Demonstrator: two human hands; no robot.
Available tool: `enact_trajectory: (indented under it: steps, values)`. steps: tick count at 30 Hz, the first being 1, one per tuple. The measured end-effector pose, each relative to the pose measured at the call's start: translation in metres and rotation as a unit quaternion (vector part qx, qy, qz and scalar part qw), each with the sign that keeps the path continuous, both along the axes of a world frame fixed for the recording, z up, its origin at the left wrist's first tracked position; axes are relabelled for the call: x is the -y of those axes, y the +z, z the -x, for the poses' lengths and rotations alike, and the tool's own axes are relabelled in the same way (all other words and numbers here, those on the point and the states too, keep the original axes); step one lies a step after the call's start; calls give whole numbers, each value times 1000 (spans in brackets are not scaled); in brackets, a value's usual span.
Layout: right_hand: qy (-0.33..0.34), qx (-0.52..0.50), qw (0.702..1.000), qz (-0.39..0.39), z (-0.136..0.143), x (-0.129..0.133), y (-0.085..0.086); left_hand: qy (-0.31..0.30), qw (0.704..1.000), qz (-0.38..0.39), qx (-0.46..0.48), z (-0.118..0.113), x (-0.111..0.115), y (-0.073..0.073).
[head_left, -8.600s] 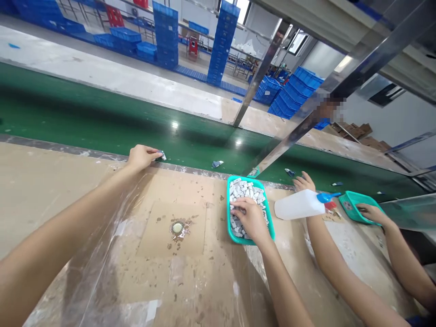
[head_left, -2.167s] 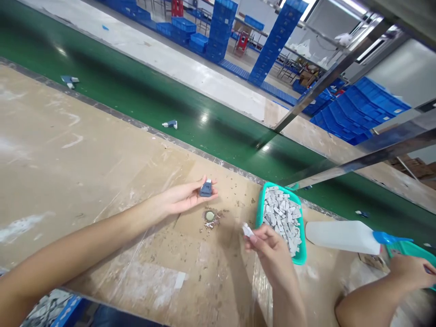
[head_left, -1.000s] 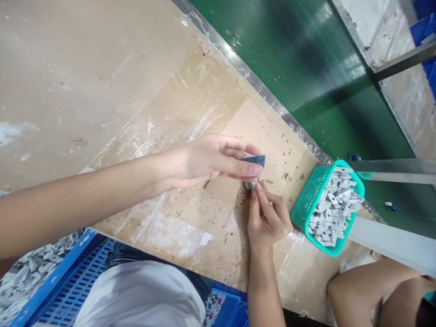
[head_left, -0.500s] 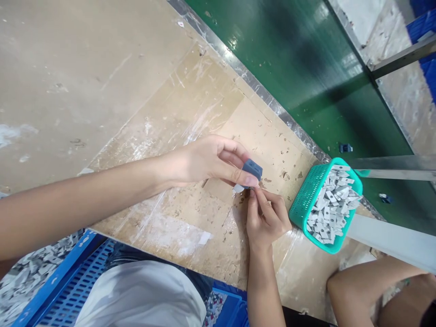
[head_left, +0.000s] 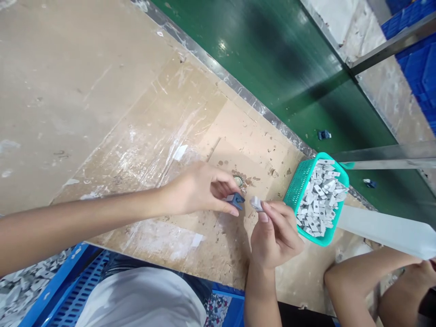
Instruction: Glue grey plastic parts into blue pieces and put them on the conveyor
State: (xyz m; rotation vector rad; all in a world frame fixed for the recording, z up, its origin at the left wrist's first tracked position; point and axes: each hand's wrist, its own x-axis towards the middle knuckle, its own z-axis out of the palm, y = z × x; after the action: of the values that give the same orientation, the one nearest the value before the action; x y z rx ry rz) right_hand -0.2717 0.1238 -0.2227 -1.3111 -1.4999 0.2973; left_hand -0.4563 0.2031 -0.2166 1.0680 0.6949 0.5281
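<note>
My left hand [head_left: 204, 188] is closed on a small dark blue plastic block [head_left: 235, 201], gripped between thumb and fingers. An open notch in the block faces right. Just across a narrow gap, my right hand [head_left: 277, 234] pinches a small light grey plastic piece [head_left: 256, 203] with thumb and forefinger. The two parts do not touch. Beneath them, on the worn brown tabletop [head_left: 136, 118], lies a small round thing [head_left: 239, 181] with a shiny rim, partly hidden by my left fingers.
A teal basket [head_left: 293, 188] full of light grey pieces [head_left: 320, 200] stands right of my hands. Beyond the metal edge, dark blue parts [head_left: 324, 134] lie on a green surface [head_left: 259, 59]. Another person's arm [head_left: 368, 277] is at lower right. Blue crates [head_left: 64, 281] stand below the table edge.
My hands have moved apart, and the blue block has shifted down-left and turned in my left hand. A light grey piece now shows in my right fingertips. The view has shifted slightly.
</note>
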Motion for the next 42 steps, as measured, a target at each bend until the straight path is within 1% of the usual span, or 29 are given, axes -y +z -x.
enact_trajectory:
  steps: [3, 8, 12, 17, 21, 24, 26, 27, 30, 32, 34, 36, 39, 42]
  values:
    - [26, -4, 999, 21, 1, 2, 3, -9, 1000, 14, 23, 0, 2, 1]
    - [44, 13, 997, 64, 1, 6, 6, -14, 999, 19, 26, 0, 2, 3]
    - [62, 27, 995, 79, 1, 6, 9, -4, 999, 31, 37, 1, 4, 5]
    - [88, 10, 990, 110, 4, 7, 16, 14, 995, 66, 69, 3, 5, 7]
    - [115, 7, 983, 141, 3, 8, 19, 19, 997, 57, 51, 5, 3, 10]
    - [142, 11, 975, 169, 0, 7, 24, 19, 999, 49, 4, 7, -1, 11]
    - [162, 22, 967, 194, -3, 2, 31, 14, 997, 76, -24, 9, -4, 11]
    - [170, 29, 963, 209, -4, -3, 36, 8, 994, 108, -24, 9, -5, 11]
    - [205, 16, 946, 250, -7, -22, 52, -31, 969, 241, 38, 9, -6, 10]
    - [229, -20, 932, 279, -6, -34, 60, -49, 950, 297, 83, 9, -5, 9]
    - [240, -54, 920, 306, -2, -42, 66, -44, 941, 320, 103, 9, -4, 9]
    - [238, -75, 915, 317, 2, -44, 66, -31, 937, 332, 103, 10, -3, 8]
    - [236, -92, 916, 312, 6, -41, 62, -29, 937, 334, 98, 11, -4, 8]
    - [225, -98, 925, 291, 8, -33, 58, -39, 943, 315, 97, 12, -4, 8]
